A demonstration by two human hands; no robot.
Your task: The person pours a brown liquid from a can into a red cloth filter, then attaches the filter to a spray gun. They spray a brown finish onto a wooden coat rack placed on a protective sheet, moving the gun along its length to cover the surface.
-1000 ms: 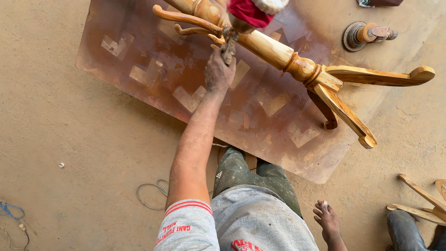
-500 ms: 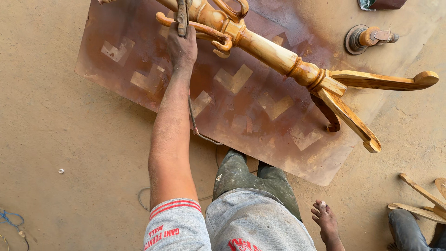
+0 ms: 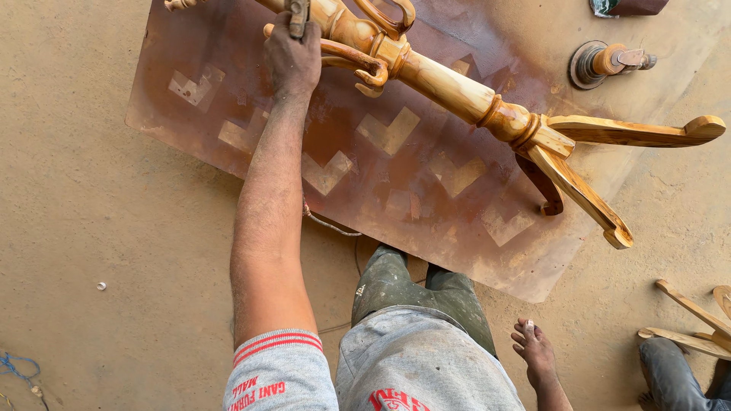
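Wooden coat stand [image 3: 457,91] lies across a stained board [image 3: 228,99], pole just right of the fingers. Left hand [image 3: 293,57] has fingers curled tight around a dark tool handle [image 3: 298,11] touching the pole. Right hand [image 3: 535,352] hangs loosely open, holding nothing.
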